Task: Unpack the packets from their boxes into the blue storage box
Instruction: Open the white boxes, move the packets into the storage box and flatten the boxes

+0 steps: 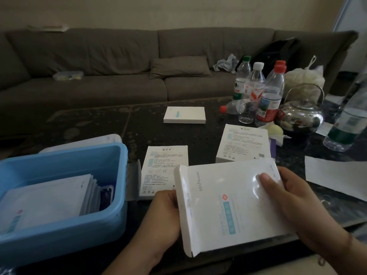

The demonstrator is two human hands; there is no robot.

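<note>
I hold a white packet box (228,205) over the table's near edge. My left hand (164,211) grips its left side, where the end flap is. My right hand (288,197) grips the right side, thumb pressed on the box's top face. The blue storage box (111,221) stands at the left, with several white packets (49,199) lying inside. Three more white boxes rest on the table: one (164,171) just behind my left hand, one (244,143) to the right of it, one (184,115) farther back.
Several plastic bottles (256,92) and a metal kettle (301,116) crowd the table's back right. Another bottle (349,120) stands at the far right, above a white sheet of paper (337,175). The storage box's lid (83,141) lies behind it. A sofa (119,62) runs along the back.
</note>
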